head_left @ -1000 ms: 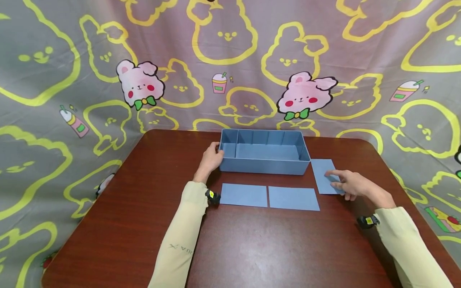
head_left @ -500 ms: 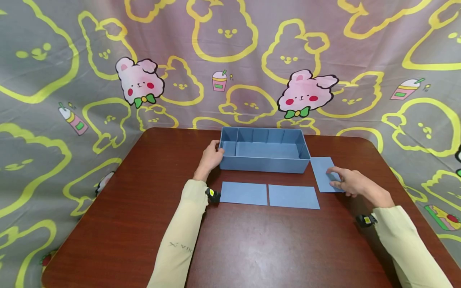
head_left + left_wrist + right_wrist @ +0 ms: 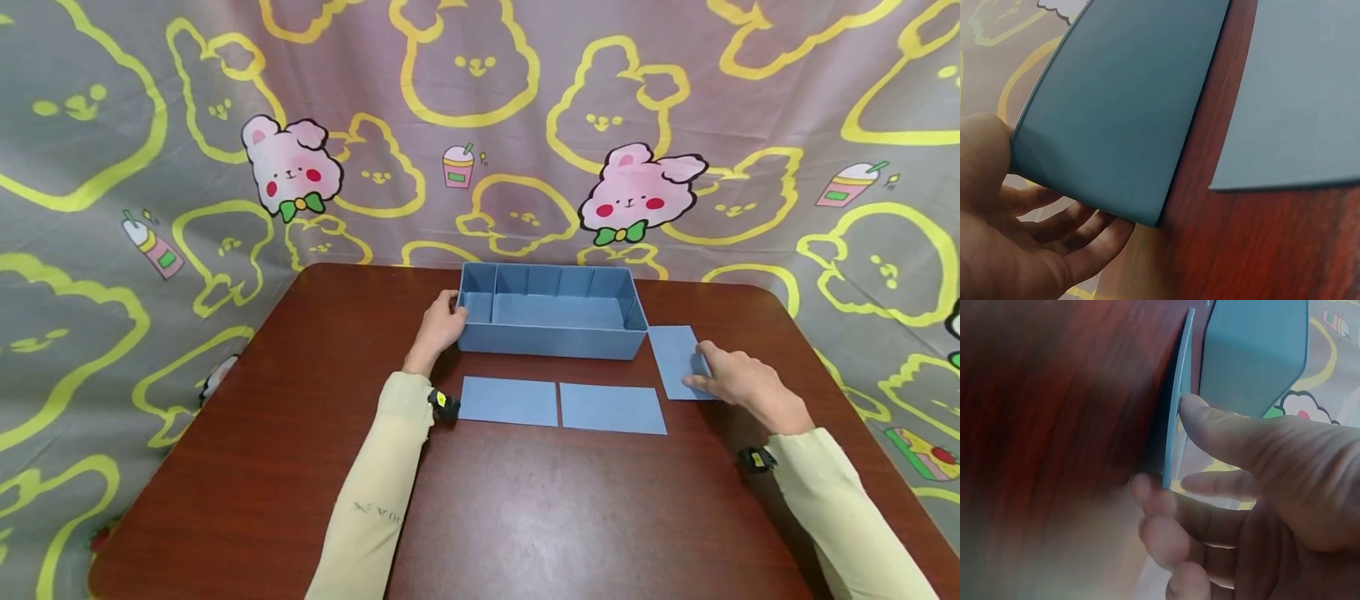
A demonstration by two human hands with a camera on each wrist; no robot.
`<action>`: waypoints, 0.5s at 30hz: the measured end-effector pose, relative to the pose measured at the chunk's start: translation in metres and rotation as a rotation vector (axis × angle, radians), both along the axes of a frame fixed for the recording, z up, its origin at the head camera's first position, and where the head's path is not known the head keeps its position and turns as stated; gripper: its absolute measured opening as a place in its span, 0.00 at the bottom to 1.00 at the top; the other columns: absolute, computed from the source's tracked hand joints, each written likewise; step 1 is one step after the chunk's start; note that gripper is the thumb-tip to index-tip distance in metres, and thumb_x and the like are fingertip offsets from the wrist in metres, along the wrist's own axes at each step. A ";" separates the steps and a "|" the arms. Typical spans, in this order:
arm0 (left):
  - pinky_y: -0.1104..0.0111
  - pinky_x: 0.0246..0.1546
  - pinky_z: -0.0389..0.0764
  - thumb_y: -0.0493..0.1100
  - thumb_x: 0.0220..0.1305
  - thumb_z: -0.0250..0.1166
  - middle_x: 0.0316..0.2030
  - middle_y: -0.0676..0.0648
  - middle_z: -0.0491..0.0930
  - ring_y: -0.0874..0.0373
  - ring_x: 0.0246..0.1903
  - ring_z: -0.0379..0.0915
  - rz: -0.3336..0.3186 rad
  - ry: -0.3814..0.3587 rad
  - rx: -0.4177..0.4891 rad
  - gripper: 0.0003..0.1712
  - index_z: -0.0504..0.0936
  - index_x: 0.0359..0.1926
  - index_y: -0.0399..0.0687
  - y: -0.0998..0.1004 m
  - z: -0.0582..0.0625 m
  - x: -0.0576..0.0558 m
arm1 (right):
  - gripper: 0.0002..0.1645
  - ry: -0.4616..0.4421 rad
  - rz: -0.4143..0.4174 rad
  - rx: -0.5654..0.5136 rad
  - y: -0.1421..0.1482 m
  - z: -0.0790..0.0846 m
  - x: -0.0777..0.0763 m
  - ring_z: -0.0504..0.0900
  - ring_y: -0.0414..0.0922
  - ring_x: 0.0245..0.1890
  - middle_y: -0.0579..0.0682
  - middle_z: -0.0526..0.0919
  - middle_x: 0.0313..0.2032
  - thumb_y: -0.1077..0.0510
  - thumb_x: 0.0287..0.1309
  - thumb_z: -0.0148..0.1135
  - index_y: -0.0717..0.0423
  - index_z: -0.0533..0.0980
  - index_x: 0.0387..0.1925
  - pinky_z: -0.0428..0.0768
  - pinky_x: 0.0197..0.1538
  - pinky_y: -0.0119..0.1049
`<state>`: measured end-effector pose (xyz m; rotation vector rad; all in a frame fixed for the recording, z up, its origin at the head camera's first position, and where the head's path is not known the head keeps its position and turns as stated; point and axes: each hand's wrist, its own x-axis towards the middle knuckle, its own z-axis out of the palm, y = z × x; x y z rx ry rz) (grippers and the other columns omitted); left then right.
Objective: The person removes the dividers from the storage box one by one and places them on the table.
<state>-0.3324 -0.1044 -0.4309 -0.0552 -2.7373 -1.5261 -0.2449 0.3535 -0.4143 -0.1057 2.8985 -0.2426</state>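
Observation:
A blue-grey rectangular box (image 3: 551,343) with a divider near its left end stands toward the back of the table. My left hand (image 3: 441,325) grips its left end; in the left wrist view the thumb is at the rim and the fingers (image 3: 1094,244) lie along the end wall. To the box's right, a thin blue-grey rectangular panel (image 3: 670,354) is pinched at its right edge by my right hand (image 3: 742,379). The right wrist view shows the thumb (image 3: 1210,419) on the panel's face and fingertips by its lower edge, the panel seen nearly edge-on.
Two similar panels, a left one (image 3: 508,402) and a right one (image 3: 611,408), lie side by side in front of the box. All stand on a dark red-brown wooden table (image 3: 570,517). A patterned curtain (image 3: 360,75) hangs close behind and around it.
The right hand's extended index finger has drawn back from the panel's face, and the hand has closed at its right edge. The left hand stays at the box.

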 end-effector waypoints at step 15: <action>0.54 0.56 0.71 0.47 0.72 0.49 0.59 0.40 0.72 0.48 0.52 0.70 -0.010 -0.028 -0.003 0.30 0.60 0.72 0.45 -0.001 0.003 -0.002 | 0.34 0.053 0.018 -0.001 -0.006 0.003 -0.002 0.75 0.46 0.27 0.57 0.80 0.30 0.44 0.57 0.68 0.69 0.72 0.51 0.72 0.25 0.38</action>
